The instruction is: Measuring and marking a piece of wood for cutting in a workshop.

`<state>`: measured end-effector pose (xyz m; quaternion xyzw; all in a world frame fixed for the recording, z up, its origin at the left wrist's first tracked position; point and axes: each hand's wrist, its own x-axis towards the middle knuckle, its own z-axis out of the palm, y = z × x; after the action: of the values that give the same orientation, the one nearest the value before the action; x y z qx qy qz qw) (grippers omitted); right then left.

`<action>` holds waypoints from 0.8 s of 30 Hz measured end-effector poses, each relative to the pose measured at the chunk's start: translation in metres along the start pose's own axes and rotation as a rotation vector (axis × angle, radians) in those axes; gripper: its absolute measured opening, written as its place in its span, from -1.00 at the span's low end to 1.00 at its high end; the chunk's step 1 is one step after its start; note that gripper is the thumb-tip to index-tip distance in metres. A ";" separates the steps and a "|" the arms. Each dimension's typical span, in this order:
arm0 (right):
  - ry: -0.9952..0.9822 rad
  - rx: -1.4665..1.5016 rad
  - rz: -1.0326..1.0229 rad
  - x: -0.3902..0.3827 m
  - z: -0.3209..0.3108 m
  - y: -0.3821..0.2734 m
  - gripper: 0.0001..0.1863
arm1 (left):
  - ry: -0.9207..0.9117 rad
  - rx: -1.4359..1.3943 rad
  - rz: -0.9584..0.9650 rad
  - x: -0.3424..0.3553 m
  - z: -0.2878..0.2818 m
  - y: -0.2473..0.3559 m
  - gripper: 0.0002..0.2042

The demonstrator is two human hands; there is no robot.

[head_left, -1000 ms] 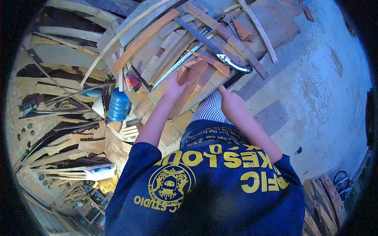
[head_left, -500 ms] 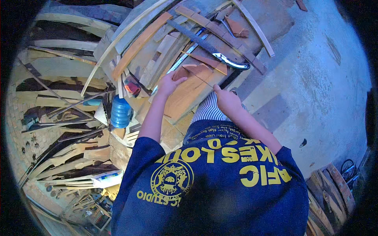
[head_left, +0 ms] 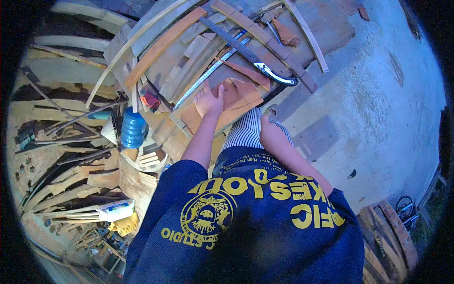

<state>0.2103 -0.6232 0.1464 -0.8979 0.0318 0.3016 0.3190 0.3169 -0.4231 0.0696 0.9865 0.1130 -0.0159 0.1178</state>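
My left hand point(head_left: 210, 101) is on a flat piece of wood point(head_left: 241, 100), its thumb lying on the wood's face and the fingers at the far edge. This wood is pale brown on the near side, with a darker reddish-brown area beyond; whether that is one piece or two I cannot tell. Close to my striped trouser leg, my right hand point(head_left: 274, 134) is closed in a fist, and what it holds is hidden. Just past the wood lie a reddish wood wedge point(head_left: 246, 72), a long measuring tape or ruler point(head_left: 208, 72) and a curved-handled hand saw point(head_left: 274, 75).
Curved wood strips point(head_left: 165, 47) and offcuts cover the work surface. A blue water bottle point(head_left: 134, 128) stands left, near a red object point(head_left: 150, 100). Many boards point(head_left: 71, 187) lie along the left, others point(head_left: 385, 236) at lower right. Grey floor point(head_left: 373, 109) spreads to the right.
The thin tool that reached from my right hand to the wood no longer shows. My right hand has drawn down toward my leg. My left hand and the wood have shifted and turned.
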 end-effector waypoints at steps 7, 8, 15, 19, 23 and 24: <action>-0.073 -0.013 0.067 0.017 -0.016 -0.022 -0.56 | -0.205 0.130 0.014 0.005 -0.014 0.006 -0.48; -0.076 -0.019 0.069 0.027 -0.013 -0.020 -0.56 | -0.210 0.134 0.037 0.006 -0.012 0.008 -0.50; -0.130 -0.010 -0.041 0.021 -0.031 -0.041 -0.64 | -0.132 0.100 0.008 0.004 -0.001 -0.004 -0.56; -0.193 0.001 0.096 0.019 -0.036 -0.040 -0.70 | -0.166 0.095 0.020 0.005 -0.006 -0.002 -0.59; 0.005 0.055 -0.179 0.063 -0.013 -0.025 -0.72 | -0.123 0.060 0.052 0.008 -0.001 0.003 -0.62; -0.052 0.034 -0.145 0.070 -0.015 -0.028 -0.72 | -0.119 0.060 0.051 0.008 -0.001 0.004 -0.62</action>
<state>0.2818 -0.6004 0.1320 -0.8842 -0.0364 0.3005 0.3557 0.3259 -0.4243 0.0709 0.9894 0.0801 -0.0750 0.0951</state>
